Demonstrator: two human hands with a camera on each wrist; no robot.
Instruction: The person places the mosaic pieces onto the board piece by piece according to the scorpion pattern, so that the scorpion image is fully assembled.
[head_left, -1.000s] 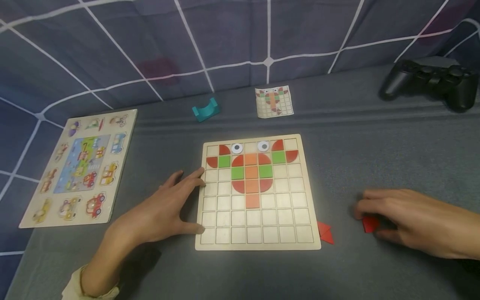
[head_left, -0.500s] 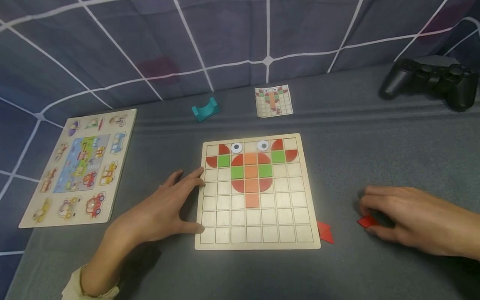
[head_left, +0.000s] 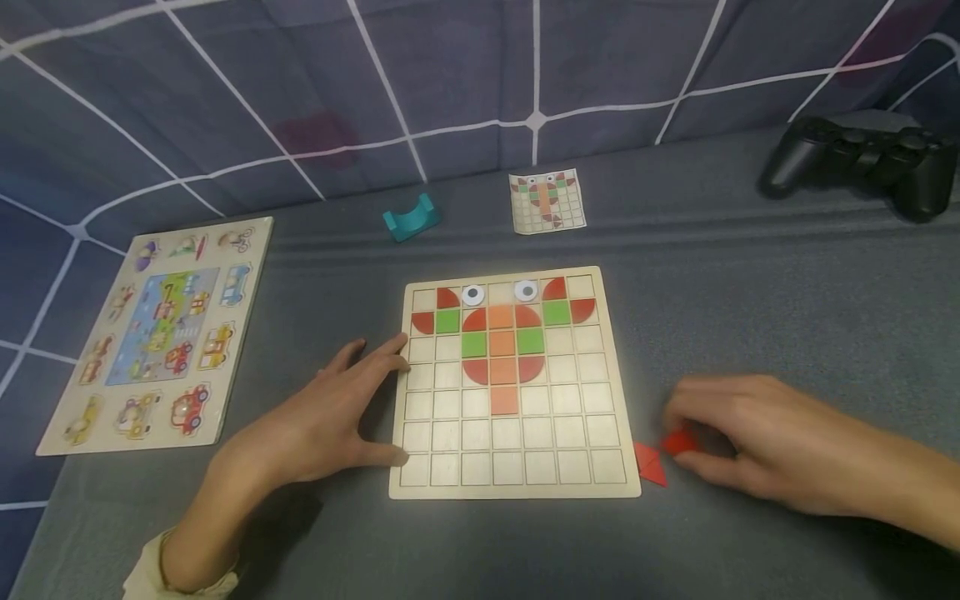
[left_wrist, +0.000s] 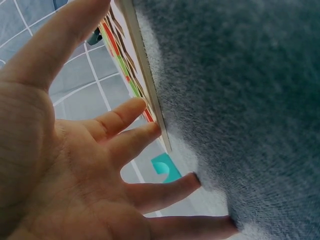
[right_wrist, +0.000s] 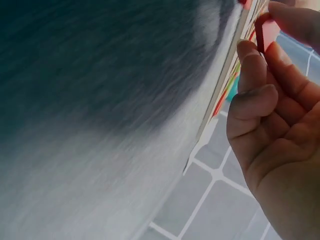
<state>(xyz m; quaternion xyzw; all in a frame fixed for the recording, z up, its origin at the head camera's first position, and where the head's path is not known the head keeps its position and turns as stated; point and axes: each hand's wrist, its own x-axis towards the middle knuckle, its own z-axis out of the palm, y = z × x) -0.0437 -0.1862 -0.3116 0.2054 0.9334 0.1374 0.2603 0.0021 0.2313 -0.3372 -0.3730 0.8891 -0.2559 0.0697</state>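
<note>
A wooden grid board (head_left: 450, 467) lies in the middle of the table, with red, green and orange tiles and two white eye discs set in its upper squares. My left hand (head_left: 322, 425) touches the board's left edge with spread, fairly straight fingers, as the left wrist view also shows. To the right of the board, my right hand (head_left: 772, 442) pinches a small red tile (right_wrist: 267, 34) between thumb and curled fingers. Two red triangular tiles (head_left: 651, 465) lie against the board's lower right edge, just left of that hand.
Behind the board lie a teal curved block (head_left: 412, 220) and a small printed pattern card (head_left: 547, 202). A picture puzzle board (head_left: 243, 333) is at the left. A black game controller (head_left: 858, 167) rests at the far right, before the checked cloth backdrop (head_left: 465, 75).
My right hand has picked up the red tile from the table and carried it left, close to the board's lower right corner. The left hand has stayed at the board's edge.
</note>
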